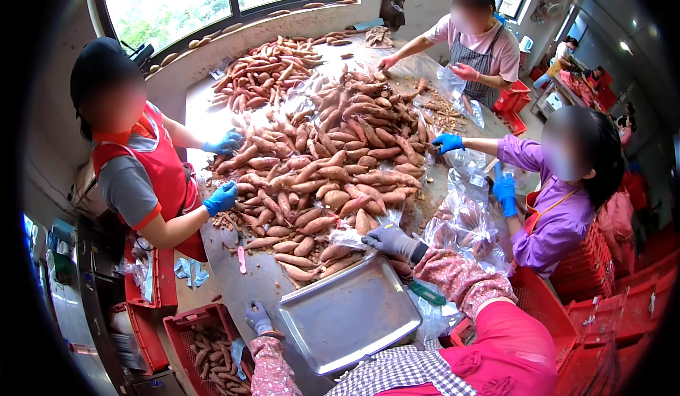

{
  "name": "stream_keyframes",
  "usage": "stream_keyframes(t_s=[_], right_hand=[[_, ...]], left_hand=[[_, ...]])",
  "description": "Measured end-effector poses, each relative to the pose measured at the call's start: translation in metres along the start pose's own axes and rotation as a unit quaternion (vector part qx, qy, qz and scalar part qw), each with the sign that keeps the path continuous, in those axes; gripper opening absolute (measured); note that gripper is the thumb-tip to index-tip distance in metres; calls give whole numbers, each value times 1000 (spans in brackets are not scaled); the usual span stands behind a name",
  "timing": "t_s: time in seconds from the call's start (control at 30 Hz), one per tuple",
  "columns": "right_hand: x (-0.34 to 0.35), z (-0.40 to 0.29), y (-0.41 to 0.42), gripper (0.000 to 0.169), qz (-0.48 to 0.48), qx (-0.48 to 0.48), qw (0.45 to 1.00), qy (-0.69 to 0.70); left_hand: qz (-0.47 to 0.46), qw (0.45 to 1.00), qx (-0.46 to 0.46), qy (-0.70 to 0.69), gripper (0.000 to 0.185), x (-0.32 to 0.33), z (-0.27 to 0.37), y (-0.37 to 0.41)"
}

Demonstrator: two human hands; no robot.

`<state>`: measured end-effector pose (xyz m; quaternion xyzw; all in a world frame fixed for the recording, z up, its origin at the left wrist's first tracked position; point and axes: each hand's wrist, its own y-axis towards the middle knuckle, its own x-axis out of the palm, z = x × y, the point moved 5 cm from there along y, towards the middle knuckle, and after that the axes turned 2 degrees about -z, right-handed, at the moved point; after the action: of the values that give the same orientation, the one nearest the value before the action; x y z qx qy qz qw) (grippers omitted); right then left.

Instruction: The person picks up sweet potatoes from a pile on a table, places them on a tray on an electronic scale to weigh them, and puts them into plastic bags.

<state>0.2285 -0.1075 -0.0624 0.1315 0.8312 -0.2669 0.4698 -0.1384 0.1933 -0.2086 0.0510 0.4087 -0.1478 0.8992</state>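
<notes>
My left hand (pixel 258 319), in a grey glove, rests on the metal tabletop (pixel 231 268) left of an empty metal tray (pixel 350 313). Nothing shows in its fingers. My right hand (pixel 393 239), also gloved in grey, reaches over the tray's far edge to the near side of a large heap of sweet potatoes (pixel 329 173). Clear plastic film (pixel 346 238) lies at its fingertips; whether the fingers grip it is hidden. A green-handled tool (pixel 426 293) lies right of the tray, below my right forearm.
Three co-workers' gloved hands (pixel 220 198) work around the heap. Bagged sweet potatoes (pixel 467 220) lie at the right. A pink-handled tool (pixel 241 259) is on the table. A red crate (pixel 175 324) of sweet potatoes stands at the left; stacked red crates (pixel 589 258) stand at the right.
</notes>
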Motion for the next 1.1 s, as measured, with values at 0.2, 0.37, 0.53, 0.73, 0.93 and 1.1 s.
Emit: stream_keyframes(t_s=[0.2, 0.37, 0.53, 0.73, 0.93, 1.1], right_hand=[[-4, 68, 46, 44, 33, -24, 984, 174], [-100, 156, 118, 29, 324, 77, 941, 55], [-103, 193, 164, 64, 255, 184, 933, -174], [-110, 185, 170, 53, 357, 174, 910, -119], [-117, 68, 83, 28, 42, -141, 688, 711], [-94, 14, 57, 37, 111, -188, 757, 616]], left_hand=[[-23, 997, -47, -52, 23, 11, -49, 10], [3, 999, 11, 40, 24, -3, -18, 2], [25, 998, 17, 56, 25, -4, -5, -1], [3, 1000, -25, 11, 19, -8, -26, 2], [-163, 956, -57, -237, 14, -51, 106, 54], [-403, 874, 86, -259, 26, -36, 322, 8]])
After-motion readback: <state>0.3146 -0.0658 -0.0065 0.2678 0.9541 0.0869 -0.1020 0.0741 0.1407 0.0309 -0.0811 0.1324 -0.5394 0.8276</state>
